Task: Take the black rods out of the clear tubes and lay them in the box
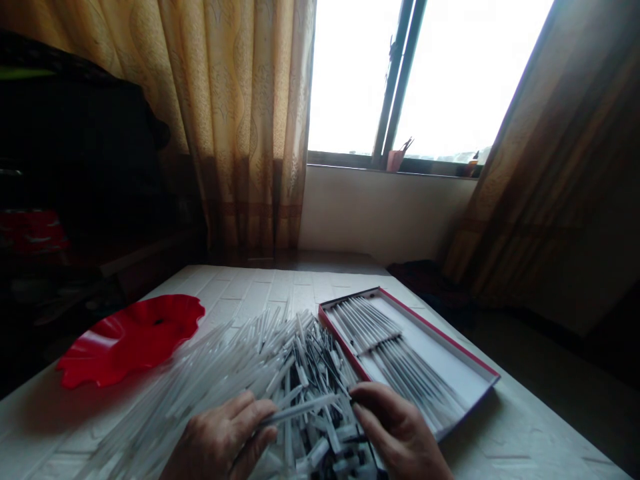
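Note:
A big heap of clear plastic tubes and thin dark refills covers the near part of the white table. My left hand is closed in a pinch on one clear tube that points right. My right hand rests curled on the heap next to that tube's right end, its fingertips on the dark refills; whether it grips one is unclear. Just right of the heap lies a shallow red-edged box with several refills laid in rows.
A red wavy-rimmed dish sits on the table at the left. Beyond the table are patterned curtains, a bright window with small items on its sill, and dark furniture at the far left.

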Action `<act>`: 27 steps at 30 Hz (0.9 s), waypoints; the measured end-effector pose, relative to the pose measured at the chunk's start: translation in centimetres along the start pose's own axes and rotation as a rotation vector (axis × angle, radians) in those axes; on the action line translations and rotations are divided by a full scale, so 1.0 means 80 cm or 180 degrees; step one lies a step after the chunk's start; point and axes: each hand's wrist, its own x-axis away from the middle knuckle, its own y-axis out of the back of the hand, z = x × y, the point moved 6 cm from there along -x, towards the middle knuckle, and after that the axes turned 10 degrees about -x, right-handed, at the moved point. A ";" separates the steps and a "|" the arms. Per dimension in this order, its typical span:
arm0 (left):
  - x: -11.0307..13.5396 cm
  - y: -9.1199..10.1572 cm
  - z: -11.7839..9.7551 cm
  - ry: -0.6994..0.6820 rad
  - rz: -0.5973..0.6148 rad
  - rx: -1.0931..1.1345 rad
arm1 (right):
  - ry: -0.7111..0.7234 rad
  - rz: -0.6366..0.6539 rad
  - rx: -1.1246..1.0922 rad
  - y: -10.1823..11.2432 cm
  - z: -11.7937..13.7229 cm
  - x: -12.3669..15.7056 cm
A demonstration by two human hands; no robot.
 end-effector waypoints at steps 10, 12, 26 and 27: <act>-0.002 -0.002 -0.010 -0.0132 -0.0063 -0.0171 | 0.0792 0.0377 0.1521 -0.013 0.004 0.006; -0.002 0.000 -0.012 -0.0151 -0.0078 -0.0182 | 0.0787 0.0267 0.1295 -0.011 0.008 0.006; -0.001 -0.002 -0.010 -0.0109 0.0023 -0.0036 | -0.0736 0.0105 -0.1014 -0.018 -0.014 0.010; 0.000 -0.001 -0.009 -0.0093 0.0007 -0.0047 | -0.0793 0.0091 -0.1141 -0.016 -0.013 0.009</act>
